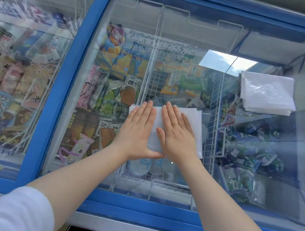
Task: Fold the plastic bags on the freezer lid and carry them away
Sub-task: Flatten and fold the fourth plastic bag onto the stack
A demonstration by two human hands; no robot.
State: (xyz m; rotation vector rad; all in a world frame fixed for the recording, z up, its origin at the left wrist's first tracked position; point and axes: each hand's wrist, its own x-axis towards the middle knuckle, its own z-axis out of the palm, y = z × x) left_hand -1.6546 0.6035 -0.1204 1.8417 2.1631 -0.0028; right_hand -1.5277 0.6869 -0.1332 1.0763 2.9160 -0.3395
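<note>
- The folded plastic bag (177, 117) lies flat on the glass freezer lid (261, 151), near its middle, directly under both hands.
- The left hand (137, 131) covers the bag's left part, its grip spread flat, fingers straight and pressing down.
- The right hand (177, 133), wearing a ring (175, 124), presses flat on the bag's right part, fingers straight and together; the thumbs meet at the near edge.
- A stack of folded bags (266, 92) sits well apart, on the lid's far right.
- The lid has a blue frame (68, 75); packaged ice creams (111, 93) in wire baskets show through the glass.
- The bag's long axis runs from near to far, tilted a little to the left.
</note>
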